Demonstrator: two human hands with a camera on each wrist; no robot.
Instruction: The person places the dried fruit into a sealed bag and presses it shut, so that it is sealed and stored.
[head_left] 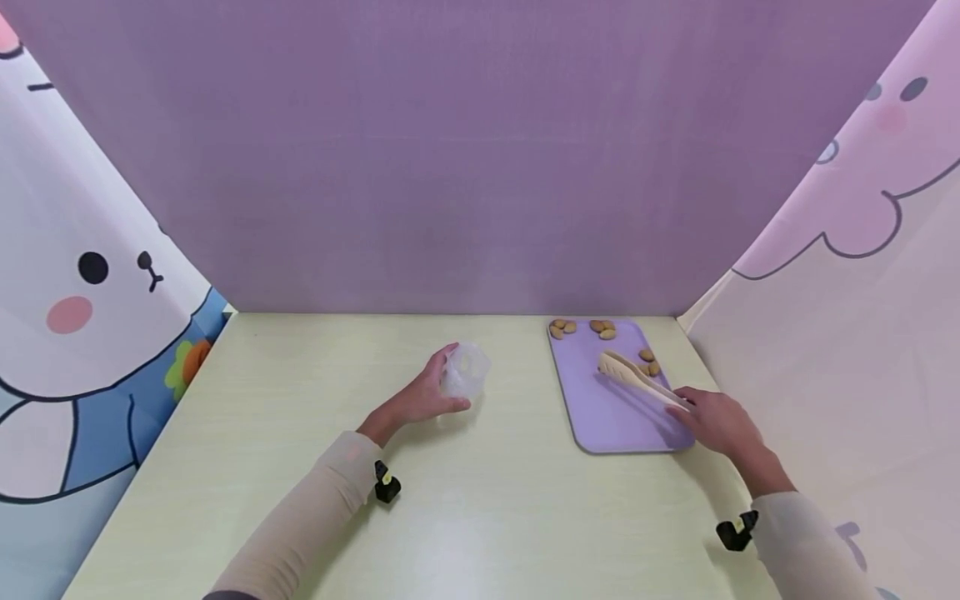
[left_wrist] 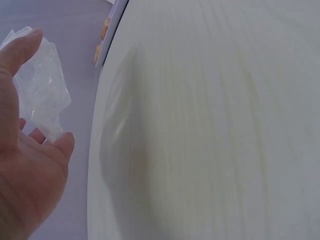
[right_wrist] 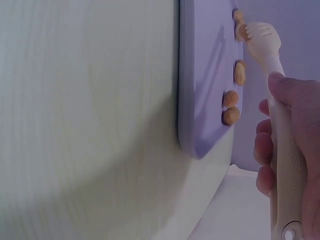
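1. From my end, the left hand (head_left: 423, 396) has its thumb and fingers bowed around a clear plastic bag (head_left: 465, 372), which looks raised off the table (head_left: 495, 517). The film seems limp, so I judge that a harder squeeze could collapse it and a looser one could drop it.
2. The purple tray (head_left: 588, 404) lies well apart, to the bag's right; neither hand steadies it, so a push from above might slide it.
3. The brown nuts (head_left: 607, 334) sit in clusters near the tray's edges; a sideways nudge could roll one over the rim.
4. The tongs (head_left: 633, 377) reach over the tray; I cannot tell whether their tips hold a nut. An off-centre pinch could flick one away.
5. The right hand (head_left: 723, 421) has its fingers wrapped round the tongs; uneven pressure could twist the tips.
6. Writing: faint lettering runs along the tongs, too blurred for me to read.
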